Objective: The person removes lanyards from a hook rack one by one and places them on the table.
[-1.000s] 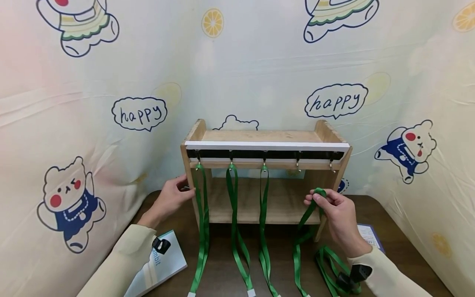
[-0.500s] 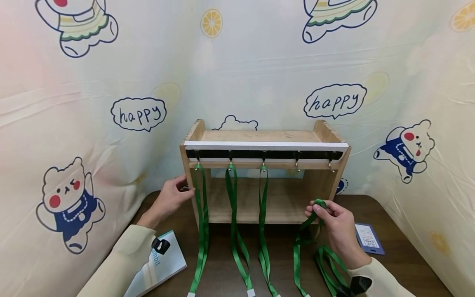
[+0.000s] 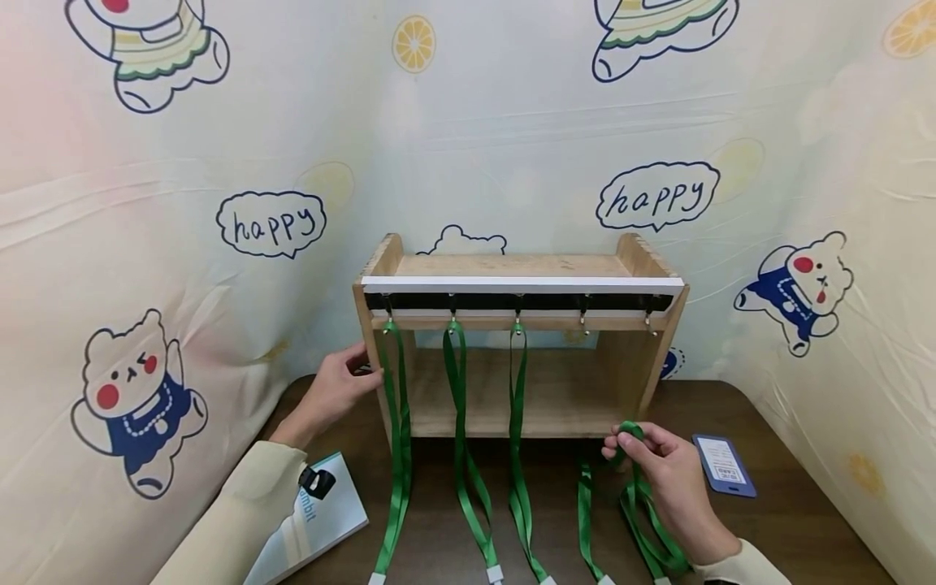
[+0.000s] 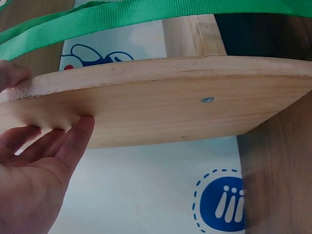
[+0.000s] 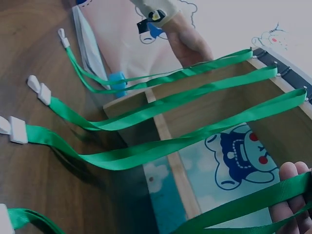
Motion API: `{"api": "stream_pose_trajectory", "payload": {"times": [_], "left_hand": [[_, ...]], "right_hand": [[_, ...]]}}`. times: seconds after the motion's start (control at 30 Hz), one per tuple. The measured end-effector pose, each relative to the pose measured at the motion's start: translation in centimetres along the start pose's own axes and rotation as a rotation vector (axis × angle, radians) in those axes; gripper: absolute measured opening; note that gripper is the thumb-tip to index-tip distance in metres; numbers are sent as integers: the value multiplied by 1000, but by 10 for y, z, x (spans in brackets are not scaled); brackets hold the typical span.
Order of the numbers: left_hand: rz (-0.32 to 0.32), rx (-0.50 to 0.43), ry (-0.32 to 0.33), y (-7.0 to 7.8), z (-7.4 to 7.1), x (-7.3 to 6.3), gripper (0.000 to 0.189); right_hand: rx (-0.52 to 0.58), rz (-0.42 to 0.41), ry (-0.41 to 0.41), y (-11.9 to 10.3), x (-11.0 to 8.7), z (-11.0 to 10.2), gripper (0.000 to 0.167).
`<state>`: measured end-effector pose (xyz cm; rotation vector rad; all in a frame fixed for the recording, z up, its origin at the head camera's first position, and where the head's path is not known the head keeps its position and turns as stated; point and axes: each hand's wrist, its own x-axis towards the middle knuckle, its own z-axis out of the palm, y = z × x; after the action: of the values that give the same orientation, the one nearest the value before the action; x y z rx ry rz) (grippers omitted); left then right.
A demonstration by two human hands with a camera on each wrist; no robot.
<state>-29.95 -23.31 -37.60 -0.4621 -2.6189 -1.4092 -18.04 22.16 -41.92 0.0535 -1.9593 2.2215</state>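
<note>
My left hand (image 3: 336, 398) grips the left side panel of a small wooden shelf (image 3: 563, 398). In the left wrist view, its fingertips press the panel's outer face (image 4: 156, 107) and the thumb sits at the front edge. At the lower right, my right hand (image 3: 669, 479) pinches the looped end of a green lanyard (image 5: 258, 197) between thumb and fingers. The lanyard's tail runs down toward the table front. From hooks on the shelf's black strip (image 3: 483, 301) hang three green lanyards (image 3: 517, 406). Two hooks on the right (image 3: 585, 321) carry nothing.
Another green lanyard (image 3: 643, 528) lies bunched beneath my right hand. To its right is a blue card holder (image 3: 724, 465) on the dark wooden table (image 3: 797, 496). A white and light-blue box (image 3: 329, 512) lies under my left forearm. A patterned cloth (image 3: 468, 146) hangs behind.
My right hand has moved down, away from the hooks, with the lanyard, whose strap sags lower. More of the blue card holder shows. My left hand stays on the panel.
</note>
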Motion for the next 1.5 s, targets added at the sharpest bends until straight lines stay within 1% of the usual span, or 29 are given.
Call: {"api": "stream_pose_trajectory", "payload": {"times": [0.23,0.5,0.57,0.7,0.87,1.07,1.17,1.33,1.5], "left_hand": [[1,4,0,0,-1,0,53],[0,11,6,1,1,-2,52],[1,11,6,1,1,-3,52],[8,5,8,0,0,-2,52],[4,-3,3,0,0,-2,52],[-4,-3,-2,0,0,-2,53],[1,-7,-1,0,0,-1,52],[7,-3,9,1,0,-1,52],[11,-1,9,2,1,-1,51]], "right_hand": [[-30,1,3,5,-6,0,12],[-21,-9,-32,10,-9,-2,10],[-34,5,-44,12,-10,-2,11],[-67,62,-92,18,-8,-3,14],[-89,128,-128,31,-3,0,15],[-112,200,-124,47,1,3,18],[-134,230,-121,54,3,4,22],[-194,251,-90,64,8,3,30],[-226,244,-55,75,12,6,32]]}}
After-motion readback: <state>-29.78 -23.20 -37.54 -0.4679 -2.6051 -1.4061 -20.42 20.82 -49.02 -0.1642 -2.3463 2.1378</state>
